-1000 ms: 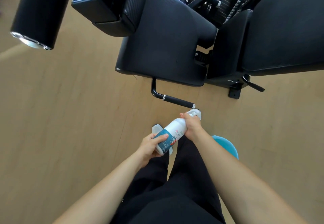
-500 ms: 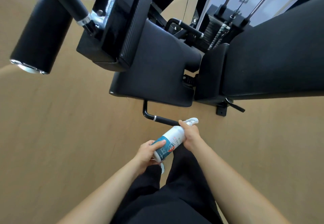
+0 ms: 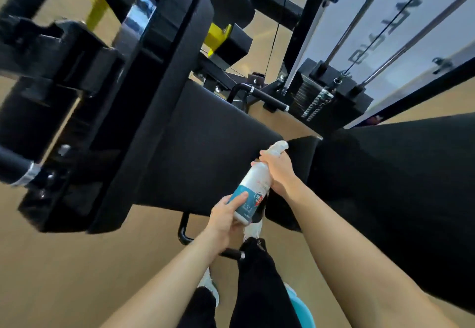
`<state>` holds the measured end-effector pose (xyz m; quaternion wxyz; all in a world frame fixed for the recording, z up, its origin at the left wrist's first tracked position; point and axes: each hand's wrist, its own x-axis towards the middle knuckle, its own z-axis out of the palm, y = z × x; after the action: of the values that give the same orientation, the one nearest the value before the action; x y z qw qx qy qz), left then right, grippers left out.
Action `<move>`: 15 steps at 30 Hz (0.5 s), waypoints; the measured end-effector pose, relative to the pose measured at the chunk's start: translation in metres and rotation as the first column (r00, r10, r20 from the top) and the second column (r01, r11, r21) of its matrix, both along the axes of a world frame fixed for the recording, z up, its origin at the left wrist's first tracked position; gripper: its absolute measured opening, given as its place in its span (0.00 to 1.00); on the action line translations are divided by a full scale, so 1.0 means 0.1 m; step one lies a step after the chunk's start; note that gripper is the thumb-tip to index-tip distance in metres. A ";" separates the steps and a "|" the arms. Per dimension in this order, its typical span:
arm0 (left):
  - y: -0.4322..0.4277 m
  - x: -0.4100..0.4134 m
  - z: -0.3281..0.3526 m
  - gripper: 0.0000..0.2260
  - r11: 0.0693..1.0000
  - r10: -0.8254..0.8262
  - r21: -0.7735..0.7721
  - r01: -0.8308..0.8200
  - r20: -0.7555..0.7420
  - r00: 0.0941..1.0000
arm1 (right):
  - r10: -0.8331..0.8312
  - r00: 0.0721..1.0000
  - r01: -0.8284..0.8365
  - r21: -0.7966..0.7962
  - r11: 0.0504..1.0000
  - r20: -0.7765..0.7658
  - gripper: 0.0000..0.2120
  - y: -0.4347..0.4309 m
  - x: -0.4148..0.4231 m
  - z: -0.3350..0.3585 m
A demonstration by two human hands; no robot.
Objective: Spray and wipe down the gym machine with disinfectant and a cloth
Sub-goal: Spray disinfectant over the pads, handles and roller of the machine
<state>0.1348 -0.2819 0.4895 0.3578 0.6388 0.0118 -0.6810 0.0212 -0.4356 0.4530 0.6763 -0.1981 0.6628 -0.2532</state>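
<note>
Two hands gripping spray bottle (image 3: 253, 191) over black seat pad (image 3: 205, 153), tan wood-look floor (image 3: 77, 276).

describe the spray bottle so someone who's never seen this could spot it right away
Start at the big black seat pad in the middle of the gym machine. At its near right corner, both hands hold the spray bottle: left hand at its base, right hand at the nozzle. It is the only white thing there, with a teal label.

Your way is open over the bare floor (image 3: 64, 276) at lower left; the seat pad (image 3: 205, 153) at centre and the back pad (image 3: 398, 186) at right block it.
</note>
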 end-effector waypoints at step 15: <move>-1.93 0.10 -0.88 0.21 0.967 0.235 0.097 -0.236 0.024 0.972 | 0.168 0.977 -0.159 0.076 0.984 -0.134 0.19 -2.11 0.39 -0.75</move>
<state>0.1451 -0.4748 0.4012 0.4039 0.6542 0.1190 -0.6283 0.0601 -0.6462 0.3778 0.6528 -0.2472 0.6979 -0.1604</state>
